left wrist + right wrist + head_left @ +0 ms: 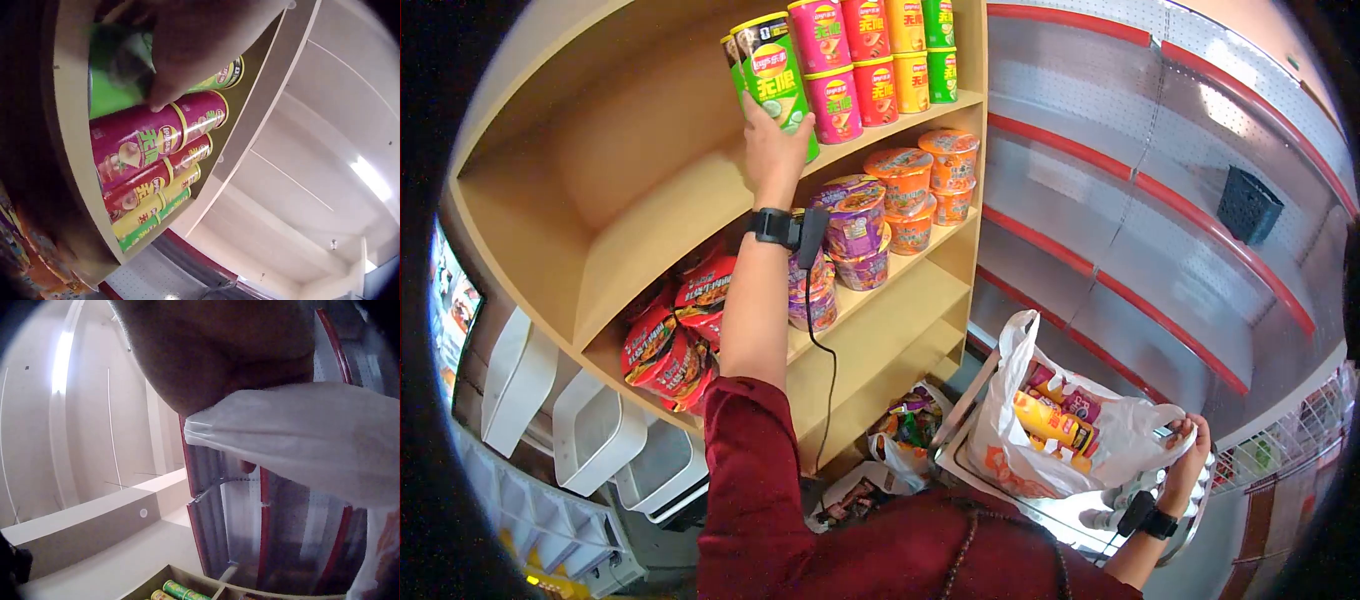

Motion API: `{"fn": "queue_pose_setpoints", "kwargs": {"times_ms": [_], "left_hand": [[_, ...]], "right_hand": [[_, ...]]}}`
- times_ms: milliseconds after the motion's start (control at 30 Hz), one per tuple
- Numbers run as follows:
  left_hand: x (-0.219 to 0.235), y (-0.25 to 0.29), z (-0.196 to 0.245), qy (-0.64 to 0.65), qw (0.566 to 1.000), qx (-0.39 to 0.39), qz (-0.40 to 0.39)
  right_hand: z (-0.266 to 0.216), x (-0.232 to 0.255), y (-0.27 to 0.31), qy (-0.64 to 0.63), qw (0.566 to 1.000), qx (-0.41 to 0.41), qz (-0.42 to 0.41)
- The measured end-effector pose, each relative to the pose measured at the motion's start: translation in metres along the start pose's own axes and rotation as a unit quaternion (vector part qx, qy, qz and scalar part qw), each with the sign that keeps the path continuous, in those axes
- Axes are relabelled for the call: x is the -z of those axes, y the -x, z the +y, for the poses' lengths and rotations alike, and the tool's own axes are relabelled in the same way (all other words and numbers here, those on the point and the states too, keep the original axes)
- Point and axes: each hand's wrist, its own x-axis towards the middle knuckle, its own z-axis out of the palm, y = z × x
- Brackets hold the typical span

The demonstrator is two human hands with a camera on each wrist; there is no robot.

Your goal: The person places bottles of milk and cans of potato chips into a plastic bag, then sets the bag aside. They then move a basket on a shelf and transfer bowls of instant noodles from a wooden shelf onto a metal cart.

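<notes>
By the left hand (774,145), a green can (776,88) is grasped, tilted slightly, at the upper shelf (670,205), just beside the pink cans (832,88). Below that shelf, purple tubs (855,222) are stacked. By the right hand (1193,450), a white bag (1130,432) is gripped at its edge; inside, a yellow can (1050,420) is held.
</notes>
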Motion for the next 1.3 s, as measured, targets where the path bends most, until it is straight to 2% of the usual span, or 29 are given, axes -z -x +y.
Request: {"fn": "queue_pose_setpoints", "kwargs": {"times_ms": [67,133,200,233,267,333,367,400,433,500,533,567,600,633,667,733,767,833,1000,1100,1200,1233,1300], "left_hand": [[0.005,0.009,0.008,0.034,0.999,-0.016,0.014],[0.010,0.021,0.019,0.072,0.997,-0.033,0.023],[0.010,0.037,0.031,0.181,0.973,-0.127,0.072],[0.012,0.050,0.042,0.306,0.945,-0.112,0.033],[0.014,0.064,0.054,0.317,0.942,-0.111,0.017],[0.022,0.097,0.079,0.357,0.926,-0.107,-0.064],[0.029,0.121,0.099,0.499,0.853,-0.033,-0.152],[0.022,0.140,0.104,0.511,0.837,-0.046,-0.191],[0.014,0.161,0.111,0.573,0.774,-0.050,-0.265],[0.022,0.208,0.137,0.611,0.681,0.007,-0.403],[0.014,0.235,0.142,0.598,0.630,0.072,-0.490],[-0.009,0.269,0.137,0.544,0.704,-0.055,-0.454],[-0.006,0.284,0.143,0.496,0.694,-0.088,-0.515],[-0.003,0.303,0.149,0.438,0.674,-0.078,-0.590],[0.004,0.311,0.158,0.390,0.670,-0.176,-0.607],[-0.006,0.347,0.154,0.352,0.673,-0.327,-0.562],[-0.012,0.361,0.151,0.355,0.669,-0.328,-0.565],[-0.024,0.385,0.144,0.179,0.637,-0.474,-0.581],[-0.044,0.417,0.139,0.149,0.627,-0.494,-0.583],[-0.059,0.430,0.145,0.099,0.683,-0.503,-0.521],[-0.074,0.432,0.147,0.045,0.688,-0.514,-0.511],[-0.084,0.440,0.143,0.015,0.679,-0.477,-0.558],[-0.086,0.438,0.136,0.033,0.690,-0.467,-0.552]], "right_hand": [[-0.004,-0.004,0.004,0.011,1.000,0.014,0.000],[-0.010,-0.004,0.008,0.038,0.999,-0.016,0.003],[-0.007,-0.001,0.008,0.077,0.997,-0.021,0.017],[-0.009,-0.003,0.008,0.071,0.997,-0.028,0.012],[-0.011,-0.007,0.009,0.066,0.997,-0.036,0.009],[-0.010,-0.007,0.008,0.053,0.997,-0.056,0.016],[-0.010,-0.009,0.008,0.056,0.997,-0.054,0.015],[-0.009,-0.012,0.009,0.060,0.997,-0.052,0.014],[-0.009,-0.017,0.010,0.047,0.998,-0.041,0.021],[-0.007,-0.021,0.013,0.022,0.999,-0.028,0.014],[-0.007,-0.021,0.014,0.008,1.000,-0.024,0.001],[-0.008,-0.024,0.015,0.022,0.999,-0.022,0.010],[-0.012,-0.027,0.018,0.012,0.999,-0.027,0.013],[-0.014,-0.027,0.019,0.008,0.999,-0.030,0.018],[-0.015,-0.027,0.019,0.004,0.999,-0.033,0.022],[-0.019,-0.022,0.021,0.005,0.999,-0.037,0.024],[-0.018,-0.018,0.020,0.002,0.999,-0.026,0.020],[-0.016,-0.011,0.020,-0.004,1.000,-0.010,0.019],[-0.023,-0.006,0.025,-0.008,1.000,-0.020,0.020],[-0.026,-0.010,0.028,0.002,1.000,-0.027,0.011],[-0.025,-0.011,0.028,-0.010,0.999,-0.030,0.008],[-0.025,-0.011,0.028,-0.012,0.999,-0.030,0.010],[-0.025,-0.011,0.028,-0.014,0.999,-0.031,0.011]]}}
